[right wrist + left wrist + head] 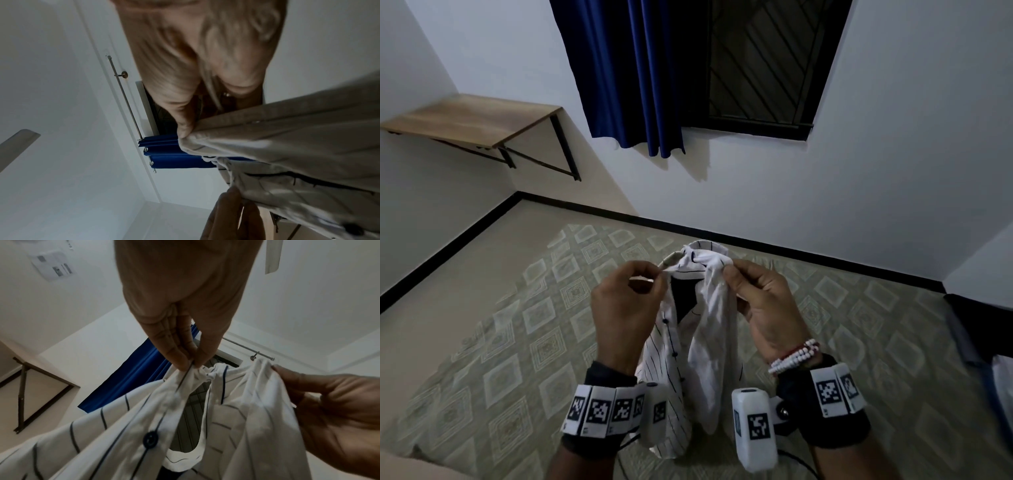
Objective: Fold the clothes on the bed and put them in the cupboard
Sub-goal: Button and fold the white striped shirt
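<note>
One striped shirt (690,346), two hands, one bed (517,342), one shelf (472,120), one curtain (626,75).

White pinstriped button shirt (681,359) hangs between left hand (619,315) and right hand (767,308), above the patterned bedsheet (517,342) on the bed. Behind the bed, a wall with a barred window (767,61), blue curtain (626,75) over its left part. Wooden wall-mounted shelf (472,120) far left. Dark clothing (983,329) at right edge.
</note>
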